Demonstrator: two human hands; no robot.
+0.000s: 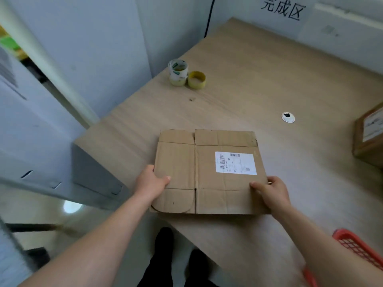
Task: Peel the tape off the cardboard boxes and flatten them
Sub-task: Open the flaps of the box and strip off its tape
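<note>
The cardboard box [207, 175] lies flat on the table [259, 79] between both hands, the left hand [151, 183] pinching its left edge and the right hand [269, 191] pinching its right edge, while another box [369, 139], well beyond the right hand, seems not yet flattened.

Light: soft, even, fairly bright.
Glare: one pale spot on the floor [72, 206].
Shadows: faint, short.
Blur: left edge smeared, perhaps by motion.
Distortion: wide-angle bending at the edges.

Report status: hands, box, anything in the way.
Hands engaged: left hand grips flattened box at its left edge, right hand at its right. Label up. Nothing in the way; second box assembled, far right.
</note>
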